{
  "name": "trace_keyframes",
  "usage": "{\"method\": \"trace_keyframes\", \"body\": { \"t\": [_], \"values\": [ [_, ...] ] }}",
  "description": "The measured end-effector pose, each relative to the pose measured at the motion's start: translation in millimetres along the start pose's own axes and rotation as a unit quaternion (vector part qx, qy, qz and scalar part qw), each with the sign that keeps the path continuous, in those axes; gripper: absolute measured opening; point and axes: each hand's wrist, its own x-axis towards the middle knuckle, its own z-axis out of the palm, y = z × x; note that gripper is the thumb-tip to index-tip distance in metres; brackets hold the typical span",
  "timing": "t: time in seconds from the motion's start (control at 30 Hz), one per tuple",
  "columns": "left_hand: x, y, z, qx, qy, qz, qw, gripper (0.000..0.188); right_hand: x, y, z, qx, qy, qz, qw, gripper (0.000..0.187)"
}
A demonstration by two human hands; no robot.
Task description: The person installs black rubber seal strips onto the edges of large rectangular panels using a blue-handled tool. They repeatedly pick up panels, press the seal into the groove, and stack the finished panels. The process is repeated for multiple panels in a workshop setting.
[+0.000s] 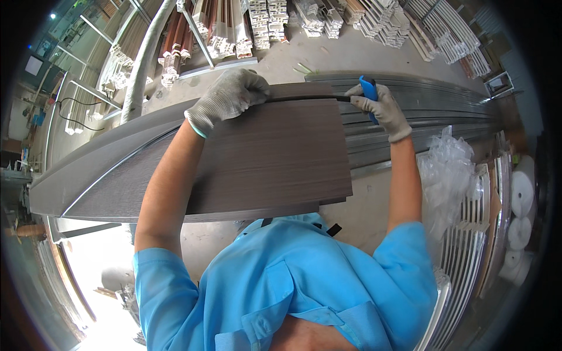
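A brown wood-grain panel [275, 152] lies in front of me, its right end stopping short of my right hand. Along its far edge runs a thin black strip [310, 97], lifted slightly toward the right. My left hand [228, 99], in a pale work glove, has its fingers curled down on the strip at that edge. Beyond the panel's right end, my gloved right hand [383, 111] pinches the strip's end. The same hand grips a blue-handled tool [369, 89], held upright; its blade or tip cannot be made out.
Long dark grey profiles [433, 105] lie behind and right of the panel. Bundles of white and brown profiles [222, 29] are stacked along the far side. Clear plastic film [448, 158] is bunched at the right, near white rolls [521, 193]. A wrapped post [143, 64] stands at far left.
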Motion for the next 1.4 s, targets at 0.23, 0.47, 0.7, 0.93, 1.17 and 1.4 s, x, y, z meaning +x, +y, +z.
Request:
{"method": "trace_keyframes", "body": {
  "t": [0.23, 0.47, 0.7, 0.93, 1.17, 1.4],
  "values": [
    [-10, 32, 7, 0.059, 0.038, 0.041, 0.997, 0.028, 0, 1, -3, 0.01, -0.044, 0.021, 0.999, 0.019],
    [3, 76, 63, 0.272, 0.13, 0.034, 0.953, 0.028, -2, 15, 1, 0.046, -0.047, 0.021, 0.998, 0.023],
    [14, 79, 69, 0.215, 0.14, 0.04, 0.966, 0.037, 0, 18, 6, 0.044, -0.035, 0.032, 0.998, 0.019],
    [27, 83, 67, 0.202, 0.087, 0.068, 0.973, 0.038, 6, 19, 4, 0.079, -0.044, 0.003, 0.996, 0.017],
    [24, 80, 68, 0.153, 0.116, 0.069, 0.979, 0.035, 8, 18, 9, 0.122, -0.044, 0.013, 0.991, 0.017],
    [24, 78, 66, 0.168, 0.089, 0.049, 0.981, 0.038, 14, 6, -1, 0.096, -0.109, 0.014, 0.989, 0.02]
  ]
}}
